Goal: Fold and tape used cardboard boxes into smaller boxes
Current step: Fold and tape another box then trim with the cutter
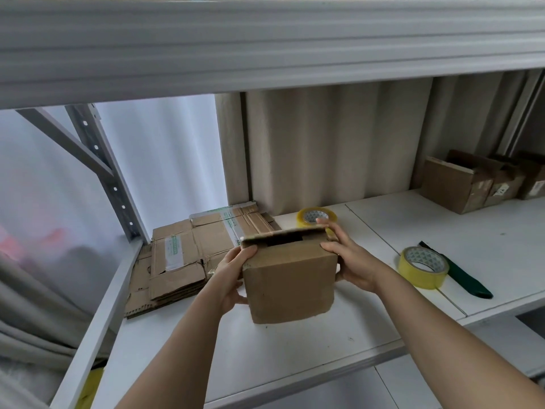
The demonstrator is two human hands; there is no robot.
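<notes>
While the fingers of the left hand [233,276] curled round the left wall of the small cardboard box [290,278], thumb hooked over its top edge, the right hand [351,262] clasped the right wall, thumb on the near top edge and fingers reaching behind to the far flap [283,233]. That flap stood only partly lowered, leaving a dark gap into the box, and no tape showed across the top. The box appeared lifted just off the white shelf [295,358], tilted slightly toward the person, near the middle of the board. The likeliest trouble seemed to be the flap springing open once the right fingers let go to fetch tape, since used board keeps old creases. Squeezing the walls too hard might also buckle them. Both rolls lay to the right: the clear tape roll [316,217] just behind the right hand, the yellow tape roll [424,271] farther right beside a green-handled tool [460,277]. Flattened cartons [188,261] lay stacked at far left, finished boxes [460,184] far right
</notes>
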